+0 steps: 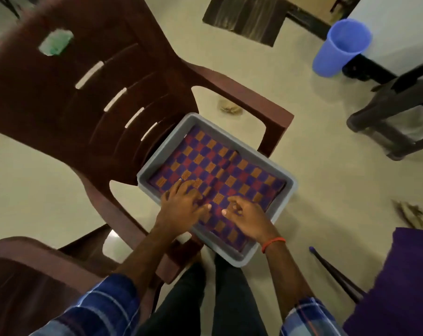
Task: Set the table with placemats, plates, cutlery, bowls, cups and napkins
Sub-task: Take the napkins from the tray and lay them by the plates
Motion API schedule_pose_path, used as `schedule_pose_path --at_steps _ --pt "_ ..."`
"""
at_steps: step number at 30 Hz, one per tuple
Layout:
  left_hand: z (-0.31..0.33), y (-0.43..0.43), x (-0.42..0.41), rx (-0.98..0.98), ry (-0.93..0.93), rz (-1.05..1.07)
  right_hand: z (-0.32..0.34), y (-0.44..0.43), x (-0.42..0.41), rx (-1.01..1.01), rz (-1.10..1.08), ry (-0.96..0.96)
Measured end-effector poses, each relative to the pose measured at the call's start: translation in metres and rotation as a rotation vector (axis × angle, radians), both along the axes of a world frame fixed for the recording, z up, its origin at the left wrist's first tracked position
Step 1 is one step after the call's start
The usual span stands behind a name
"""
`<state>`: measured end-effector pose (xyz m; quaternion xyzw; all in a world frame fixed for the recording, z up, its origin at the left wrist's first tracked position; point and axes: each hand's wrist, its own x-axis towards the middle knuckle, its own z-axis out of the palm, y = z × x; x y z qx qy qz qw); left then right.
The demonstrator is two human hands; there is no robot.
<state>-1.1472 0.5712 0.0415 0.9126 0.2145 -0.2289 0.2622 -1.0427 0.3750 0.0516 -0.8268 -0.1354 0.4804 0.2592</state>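
Observation:
A grey plastic tub (pixel 289 184) stands on the seat of a dark brown plastic chair (pixel 89 93). Inside it lies a stack of checkered placemats (pixel 229 170) in purple, red and orange. My left hand (pixel 181 204) rests on the near left part of the top placemat with its fingers spread and lightly bent. My right hand (pixel 248 214), with an orange band at the wrist, rests on the near right part, fingers bent toward the cloth. Whether either hand pinches the placemat cannot be made out.
A second brown chair (pixel 23 275) stands at the lower left. A blue plastic bin (pixel 339 47) sits on the floor at the upper right beside dark furniture legs (pixel 387 112). A purple cloth-covered surface (pixel 399 282) is at the lower right.

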Motion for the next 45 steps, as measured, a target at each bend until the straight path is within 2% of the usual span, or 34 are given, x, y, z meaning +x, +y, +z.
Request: schedule_pose_path --at_steps 8,11,14,17,19,23,26,29,33,37,42,45 --pt "-0.104 -0.002 0.061 0.009 0.074 0.097 -0.102 0.02 0.043 0.015 -0.115 0.012" --pt "-0.131 -0.003 0.076 0.074 0.075 0.111 -0.124 0.018 0.047 0.037 -0.126 0.025" --pt "-0.154 0.0 0.085 0.119 0.074 0.141 -0.124 0.011 0.052 0.097 -0.161 0.047" --pt "-0.174 0.003 0.093 0.083 -0.007 0.111 -0.117 -0.001 0.054 0.134 -0.175 0.054" --pt "-0.178 0.003 0.1 0.038 -0.062 0.079 -0.109 -0.008 0.054 0.147 -0.174 0.063" --pt "-0.167 -0.001 0.107 -0.018 -0.058 0.038 -0.086 -0.025 0.053 0.166 -0.127 0.031" --pt "-0.147 -0.001 0.105 -0.145 -0.088 0.055 -0.065 -0.038 0.053 0.187 -0.131 -0.009" --pt "-0.123 0.001 0.1 -0.304 -0.195 0.139 -0.045 -0.048 0.051 0.2 -0.146 -0.032" --pt "-0.052 0.006 0.093 -0.571 -0.295 0.249 -0.002 -0.052 0.043 0.176 -0.157 -0.074" --pt "0.023 0.01 0.085 -0.714 -0.259 0.277 0.037 -0.043 0.034 0.188 -0.202 -0.108" --pt "0.114 0.009 0.075 -0.838 -0.296 0.246 0.078 -0.032 0.015 0.247 -0.456 -0.054" --pt "0.165 0.008 0.069 -0.991 -0.38 0.261 0.095 -0.029 0.0 0.298 -0.66 0.011"
